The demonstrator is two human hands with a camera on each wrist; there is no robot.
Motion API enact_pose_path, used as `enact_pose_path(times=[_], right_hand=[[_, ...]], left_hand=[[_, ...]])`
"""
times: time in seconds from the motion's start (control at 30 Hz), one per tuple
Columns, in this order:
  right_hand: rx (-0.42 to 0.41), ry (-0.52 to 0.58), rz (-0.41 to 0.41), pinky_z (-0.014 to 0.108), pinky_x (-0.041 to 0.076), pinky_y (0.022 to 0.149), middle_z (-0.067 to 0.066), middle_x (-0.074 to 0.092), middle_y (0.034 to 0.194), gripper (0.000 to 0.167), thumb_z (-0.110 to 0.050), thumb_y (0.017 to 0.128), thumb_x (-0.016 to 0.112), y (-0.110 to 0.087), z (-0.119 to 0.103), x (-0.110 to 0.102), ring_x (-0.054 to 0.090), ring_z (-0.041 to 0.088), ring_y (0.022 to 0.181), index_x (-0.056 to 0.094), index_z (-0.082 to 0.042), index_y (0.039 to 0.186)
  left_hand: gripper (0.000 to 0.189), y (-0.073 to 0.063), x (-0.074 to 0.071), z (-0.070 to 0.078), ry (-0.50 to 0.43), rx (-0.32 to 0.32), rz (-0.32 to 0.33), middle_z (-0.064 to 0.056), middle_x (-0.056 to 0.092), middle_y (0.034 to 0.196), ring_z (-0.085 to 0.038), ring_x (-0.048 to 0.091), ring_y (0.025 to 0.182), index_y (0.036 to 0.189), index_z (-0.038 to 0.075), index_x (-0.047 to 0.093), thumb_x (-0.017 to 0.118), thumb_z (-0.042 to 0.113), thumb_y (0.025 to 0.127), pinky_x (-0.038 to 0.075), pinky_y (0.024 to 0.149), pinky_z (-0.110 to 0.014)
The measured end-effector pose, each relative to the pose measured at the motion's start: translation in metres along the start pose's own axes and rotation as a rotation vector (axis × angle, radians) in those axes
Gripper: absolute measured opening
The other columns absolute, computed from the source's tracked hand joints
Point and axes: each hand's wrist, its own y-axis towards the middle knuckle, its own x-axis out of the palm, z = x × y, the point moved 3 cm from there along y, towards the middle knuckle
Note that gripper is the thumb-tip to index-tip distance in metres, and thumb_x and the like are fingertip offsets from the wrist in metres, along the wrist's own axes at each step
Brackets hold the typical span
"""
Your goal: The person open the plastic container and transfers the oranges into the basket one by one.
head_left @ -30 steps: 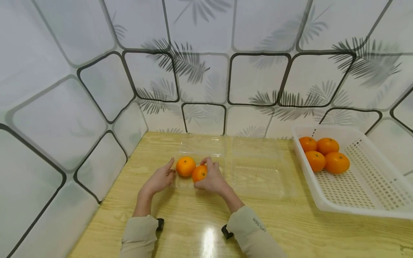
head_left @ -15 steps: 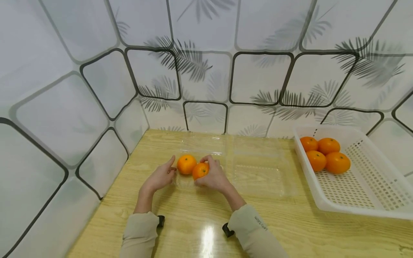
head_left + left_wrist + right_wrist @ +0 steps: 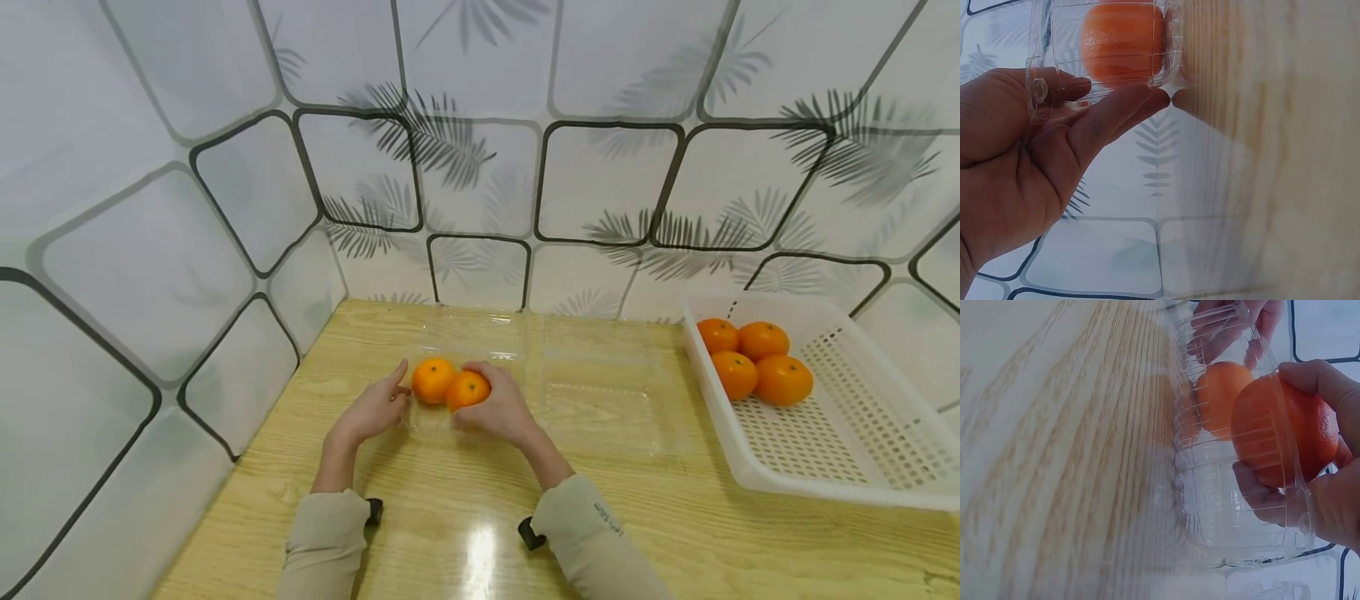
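In the head view, my right hand (image 3: 498, 404) holds a mandarin (image 3: 468, 390) over a clear plastic container (image 3: 431, 425). The right wrist view has thumb and fingers round this mandarin (image 3: 1291, 431), partly inside the container's rim. A second mandarin (image 3: 433, 381) sits inside, to the left. At the container's left side, my left hand (image 3: 375, 408) grips the wall. Seen from the left wrist, straight fingers lie along the outside and a fingertip shows through the plastic near the rim (image 3: 1038, 94). The container's near right part is hidden behind the right hand.
Another clear container (image 3: 600, 417) lies to the right on the wooden table (image 3: 442, 517). Beyond it stands a white perforated basket (image 3: 817, 450) with several mandarins (image 3: 783, 380) in its left end. A patterned wall (image 3: 480, 183) closes off the back and left.
My right hand has shifted the held mandarin slightly away from me, close against the other one, and more of its top shows. The left hand has stayed at the container's side.
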Motion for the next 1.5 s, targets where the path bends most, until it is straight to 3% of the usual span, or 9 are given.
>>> enact_pose_path(times=[0.47, 0.67, 0.83, 1.1, 1.5], right_hand=[[-0.046, 0.074, 0.039, 0.039, 0.049, 0.085, 0.010, 0.052, 0.130, 0.073, -0.012, 0.074, 0.081, 0.005, -0.009, -0.012, 0.053, 0.026, 0.104, 0.054, -0.020, 0.141], [-0.010, 0.159, 0.067, 0.039, 0.051, 0.086, 0.012, 0.055, 0.129, 0.074, -0.012, 0.073, 0.083, -0.001, -0.014, -0.025, 0.059, 0.026, 0.099, 0.045, -0.016, 0.137], [-0.019, 0.178, 0.080, 0.041, 0.052, 0.086, 0.012, 0.054, 0.128, 0.070, -0.013, 0.075, 0.083, -0.002, -0.015, -0.036, 0.059, 0.028, 0.100, 0.047, -0.015, 0.135], [-0.032, 0.149, 0.092, 0.043, 0.052, 0.085, 0.009, 0.056, 0.130, 0.072, -0.014, 0.076, 0.082, -0.002, -0.015, -0.046, 0.059, 0.028, 0.103, 0.050, -0.020, 0.140], [-0.063, 0.226, 0.086, 0.043, 0.052, 0.087, 0.012, 0.052, 0.136, 0.074, -0.012, 0.081, 0.078, -0.011, -0.013, -0.072, 0.057, 0.032, 0.110, 0.046, -0.022, 0.147]], left_hand=[[0.066, 0.005, -0.006, 0.002, -0.007, 0.005, 0.015, -0.036, 0.050, 0.136, -0.015, 0.043, 0.060, 0.158, 0.001, 0.010, 0.041, -0.002, 0.100, 0.038, 0.054, -0.025], [0.065, 0.007, -0.003, 0.003, -0.041, -0.005, 0.003, -0.037, 0.048, 0.138, -0.016, 0.043, 0.060, 0.159, 0.001, 0.009, 0.039, -0.003, 0.101, 0.040, 0.056, -0.026], [0.065, 0.008, -0.003, 0.003, -0.021, -0.007, 0.008, -0.037, 0.049, 0.137, -0.016, 0.043, 0.061, 0.158, 0.000, 0.010, 0.039, -0.003, 0.100, 0.041, 0.057, -0.026], [0.066, 0.006, -0.005, 0.003, -0.021, -0.012, 0.010, -0.037, 0.048, 0.138, -0.015, 0.040, 0.058, 0.158, 0.001, 0.009, 0.041, 0.000, 0.101, 0.038, 0.054, -0.025], [0.064, -0.002, 0.004, -0.002, 0.000, -0.024, 0.011, -0.032, 0.055, 0.132, -0.014, 0.044, 0.059, 0.158, -0.001, 0.012, 0.043, 0.002, 0.102, 0.040, 0.055, -0.026]])
